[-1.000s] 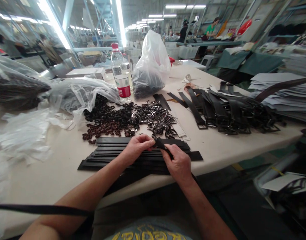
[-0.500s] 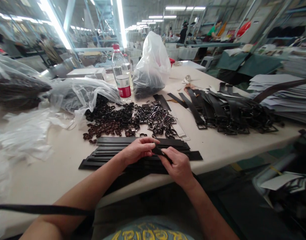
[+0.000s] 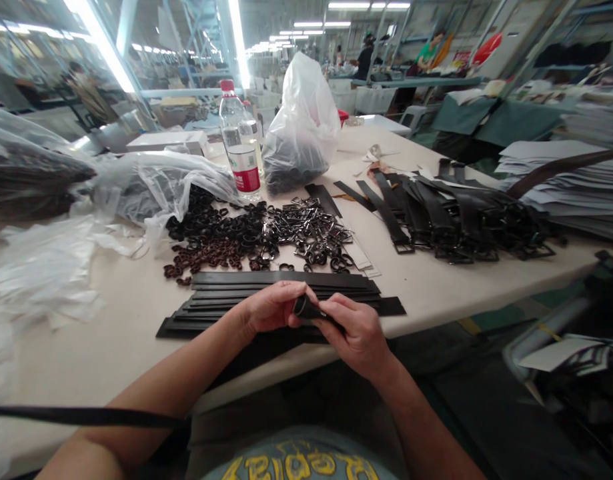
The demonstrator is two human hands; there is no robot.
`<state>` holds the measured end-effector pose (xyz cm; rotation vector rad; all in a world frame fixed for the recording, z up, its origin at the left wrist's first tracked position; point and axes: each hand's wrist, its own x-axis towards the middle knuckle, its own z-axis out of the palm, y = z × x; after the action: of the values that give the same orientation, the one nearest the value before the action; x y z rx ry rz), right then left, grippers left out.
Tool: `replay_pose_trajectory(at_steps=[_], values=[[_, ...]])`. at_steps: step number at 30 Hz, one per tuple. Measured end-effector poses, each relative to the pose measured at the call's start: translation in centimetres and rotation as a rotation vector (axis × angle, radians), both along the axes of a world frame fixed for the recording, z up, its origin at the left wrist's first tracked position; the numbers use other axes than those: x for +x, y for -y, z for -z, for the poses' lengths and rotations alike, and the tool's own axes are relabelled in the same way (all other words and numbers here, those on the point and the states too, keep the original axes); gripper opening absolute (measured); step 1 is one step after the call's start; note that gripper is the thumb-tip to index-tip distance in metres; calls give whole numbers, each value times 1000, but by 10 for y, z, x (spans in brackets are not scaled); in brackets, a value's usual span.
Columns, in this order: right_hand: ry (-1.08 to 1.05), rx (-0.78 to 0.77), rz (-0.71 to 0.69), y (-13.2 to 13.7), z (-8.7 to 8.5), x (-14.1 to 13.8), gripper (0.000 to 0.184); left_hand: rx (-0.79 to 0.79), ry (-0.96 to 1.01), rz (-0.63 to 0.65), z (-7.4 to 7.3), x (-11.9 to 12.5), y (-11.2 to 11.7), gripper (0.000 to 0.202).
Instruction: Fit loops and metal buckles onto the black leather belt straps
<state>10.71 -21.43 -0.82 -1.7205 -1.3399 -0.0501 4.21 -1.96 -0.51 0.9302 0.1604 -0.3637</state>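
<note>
A black strap (image 3: 310, 309), its end bent into a loop, is held between my two hands over the near part of the table. My left hand (image 3: 273, 308) curls its fingers round the looped end. Thumb and fingers of my right hand (image 3: 357, 331) pinch the strap just right of the loop. Most of the strap's length is hidden. Beneath my hands lies a row of flat black strips (image 3: 221, 293). Beyond it are piles of metal buckles (image 3: 306, 227), black loops (image 3: 221, 225) and brown loops (image 3: 206, 259).
On the right lies a heap of black straps with buckles (image 3: 446, 220), beside stacked sheets (image 3: 551, 167). Bottles (image 3: 242, 153) and a plastic bag of dark pieces (image 3: 301, 140) stand at the back. More plastic bags (image 3: 151, 180) lie left. Other people are in the far background.
The strap end, earlier pressed flatter between my hands, now shows an open loop facing me. My left fingers have shifted round it, while my right hand keeps its pinch.
</note>
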Motion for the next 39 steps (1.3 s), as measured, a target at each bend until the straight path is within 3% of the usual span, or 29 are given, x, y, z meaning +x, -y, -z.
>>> replay_pose_trajectory(at_steps=[8,13,15,23,28,35,39], values=[[78,-3,26,-3,0,-5,12,103,-61,-21,-1,2,7,46],[142,-23,265,-6,4,-1,16,237,13,-380,1,7,15,49],[184,-16,338,-7,5,2,18,303,68,-444,3,7,16,46],[314,-38,479,-7,5,2,23,492,219,-377,3,2,12,51],[411,-110,556,-10,6,0,24,587,221,-298,0,2,20,41],[376,-170,537,-15,4,-4,23,647,230,-260,-2,0,20,48],[216,-137,471,-16,6,-6,26,674,233,-269,-4,-2,17,47]])
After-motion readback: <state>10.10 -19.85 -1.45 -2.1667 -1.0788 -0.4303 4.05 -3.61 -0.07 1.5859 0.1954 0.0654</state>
